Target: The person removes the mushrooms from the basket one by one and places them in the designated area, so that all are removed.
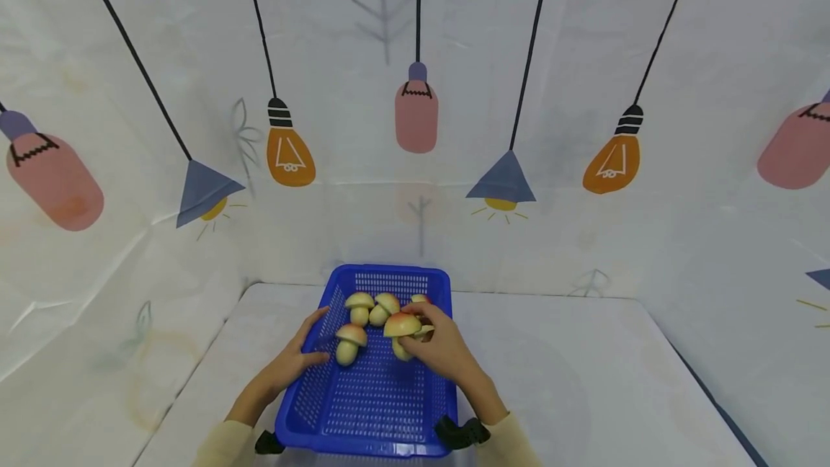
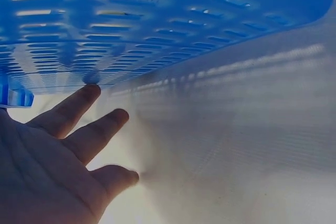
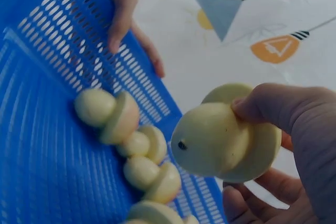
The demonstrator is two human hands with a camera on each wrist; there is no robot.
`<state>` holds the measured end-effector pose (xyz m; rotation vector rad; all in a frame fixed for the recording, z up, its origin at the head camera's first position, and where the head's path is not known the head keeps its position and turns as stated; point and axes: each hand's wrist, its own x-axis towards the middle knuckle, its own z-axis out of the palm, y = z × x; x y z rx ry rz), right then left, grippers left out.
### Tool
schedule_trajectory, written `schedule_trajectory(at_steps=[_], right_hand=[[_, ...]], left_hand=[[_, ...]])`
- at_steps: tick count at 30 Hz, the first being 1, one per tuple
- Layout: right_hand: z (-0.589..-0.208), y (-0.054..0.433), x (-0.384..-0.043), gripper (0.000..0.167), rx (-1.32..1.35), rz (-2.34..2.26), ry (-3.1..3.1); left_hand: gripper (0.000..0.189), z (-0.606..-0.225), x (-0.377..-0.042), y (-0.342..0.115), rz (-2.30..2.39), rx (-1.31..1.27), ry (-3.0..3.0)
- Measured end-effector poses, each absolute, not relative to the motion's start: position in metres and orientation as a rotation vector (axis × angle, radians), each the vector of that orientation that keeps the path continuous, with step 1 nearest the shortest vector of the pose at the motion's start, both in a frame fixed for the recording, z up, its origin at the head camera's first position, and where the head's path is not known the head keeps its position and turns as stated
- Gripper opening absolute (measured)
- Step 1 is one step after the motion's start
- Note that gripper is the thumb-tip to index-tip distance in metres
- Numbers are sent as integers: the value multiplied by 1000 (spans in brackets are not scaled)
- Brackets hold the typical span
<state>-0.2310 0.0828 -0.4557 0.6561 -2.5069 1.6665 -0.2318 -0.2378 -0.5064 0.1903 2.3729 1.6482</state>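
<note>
My right hand (image 1: pixel 441 344) pinches a toy mushroom (image 1: pixel 402 325) with a red-yellow cap over the blue basket (image 1: pixel 369 416). In the right wrist view, the thumb presses on the pale held mushroom (image 3: pixel 205 135), whose rounded stem end faces the camera. My left hand (image 1: pixel 285 366) grips the basket's left wall, thumb inside and fingers outside. Those fingers (image 2: pixel 100 135) spread along the basket's outer side in the left wrist view. Several more mushrooms lie inside, among them one mushroom (image 1: pixel 351 343) at the left and another mushroom (image 1: pixel 359 307) farther back. My right hand partly hides one at the back right.
The basket stands tilted slightly on a white table (image 1: pixel 551 366). Behind the table hangs a white backdrop (image 1: pixel 363 215) printed with lamps and bulbs. Dark straps (image 1: pixel 462 432) sit at both wrists.
</note>
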Motion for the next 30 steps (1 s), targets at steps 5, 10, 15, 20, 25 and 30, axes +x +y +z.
schedule_trajectory(at_steps=[5, 10, 15, 20, 25, 30], right_hand=[[-455, 96, -228, 45, 599, 1604, -2526], [-454, 108, -229, 45, 580, 1540, -2497], [-455, 119, -227, 46, 564, 1496, -2450], [-459, 129, -227, 46, 525, 1436, -2434], [-460, 138, -227, 46, 457, 1489, -2428], [-458, 148, -226, 47, 388, 1494, -2441]], left_hand=[[90, -507, -230, -237, 1677, 187, 2367], [87, -508, -230, -235, 1700, 208, 2369], [85, -512, -233, -233, 1715, 253, 2368], [85, -511, -233, -233, 1723, 262, 2369], [85, -510, -232, -234, 1717, 258, 2381], [86, -510, -230, -236, 1716, 236, 2392]])
